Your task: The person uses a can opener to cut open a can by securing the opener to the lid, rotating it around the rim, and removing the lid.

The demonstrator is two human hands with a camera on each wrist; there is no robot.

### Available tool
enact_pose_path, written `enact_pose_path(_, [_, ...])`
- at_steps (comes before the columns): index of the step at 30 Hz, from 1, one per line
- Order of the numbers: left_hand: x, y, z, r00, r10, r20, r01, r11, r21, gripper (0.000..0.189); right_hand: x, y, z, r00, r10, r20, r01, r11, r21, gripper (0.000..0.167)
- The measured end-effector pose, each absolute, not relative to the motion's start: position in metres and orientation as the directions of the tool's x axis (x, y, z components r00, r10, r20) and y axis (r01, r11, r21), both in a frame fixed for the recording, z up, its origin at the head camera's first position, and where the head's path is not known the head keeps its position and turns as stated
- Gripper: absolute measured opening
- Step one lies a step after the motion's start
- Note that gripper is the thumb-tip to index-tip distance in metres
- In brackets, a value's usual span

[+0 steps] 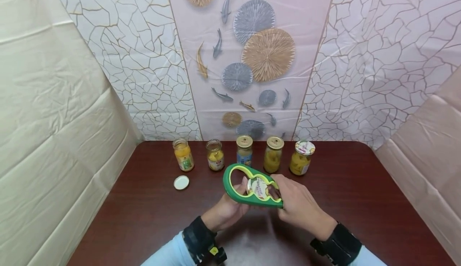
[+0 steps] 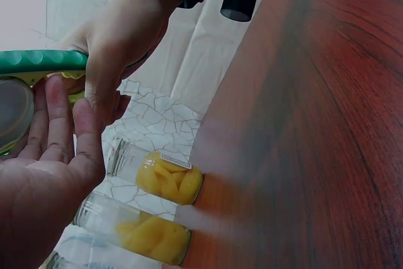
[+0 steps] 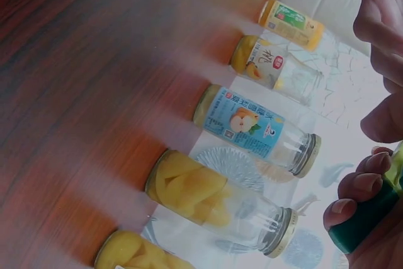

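A green jar opener (image 1: 232, 193) with yellow-green inner edges is gripped at its right end by my right hand (image 1: 302, 202). Within its middle opening shows a jar lid (image 1: 260, 188), white with a printed pattern. My left hand (image 1: 227, 212) is under the opener's left part, its thumb showing through the large opening near the lid's edge. Seen in the left wrist view, the left fingers (image 2: 60, 114) reach out fairly straight beside the lid (image 2: 14, 110), whose pale underside shows. In the right wrist view, the right fingers wrap the opener's green handle (image 3: 365, 218).
Behind the hands stand an open jar with orange contents (image 1: 183, 154), an open jar of yellow fruit (image 1: 215, 156), a blue-labelled lidded jar (image 1: 244, 156) and two lidded fruit jars (image 1: 272, 158) (image 1: 300, 162). A loose white lid (image 1: 181, 183) lies left on the dark red table (image 1: 144, 218).
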State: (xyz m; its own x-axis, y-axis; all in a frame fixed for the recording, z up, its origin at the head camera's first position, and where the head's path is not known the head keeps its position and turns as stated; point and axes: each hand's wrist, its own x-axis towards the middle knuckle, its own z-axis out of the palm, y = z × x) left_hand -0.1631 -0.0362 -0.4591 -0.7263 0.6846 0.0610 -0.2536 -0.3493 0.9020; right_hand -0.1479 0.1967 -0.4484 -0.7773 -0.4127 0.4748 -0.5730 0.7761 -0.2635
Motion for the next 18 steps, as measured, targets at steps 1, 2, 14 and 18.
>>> enact_pose_path(1, [-0.164, -0.036, -0.460, -0.727, 0.684, 0.056, -0.257, -0.347, 0.902, 0.084, -0.148, 0.197, -0.449, -0.779, -0.413, 0.472, -0.572, 0.777, -0.265, 0.052])
enact_pose_path(2, [-0.164, -0.037, -0.461, -0.727, 0.685, 0.053, -0.262, -0.347, 0.901, 0.084, -0.148, 0.197, -0.449, -0.781, -0.411, 0.470, -0.570, 0.777, -0.267, 0.052])
enact_pose_path(14, [-0.182, -0.026, -0.450, -0.735, 0.677, 0.039, -0.262, -0.336, 0.905, 0.084, -0.159, 0.205, -0.451, -0.739, -0.422, 0.525, -0.602, 0.763, -0.235, 0.062])
enact_pose_path(18, [-0.189, -0.028, -0.449, -0.736, 0.675, 0.050, -0.188, -0.275, 0.943, 0.073, -0.164, 0.215, -0.448, -0.706, -0.417, 0.573, -0.613, 0.764, -0.200, 0.075])
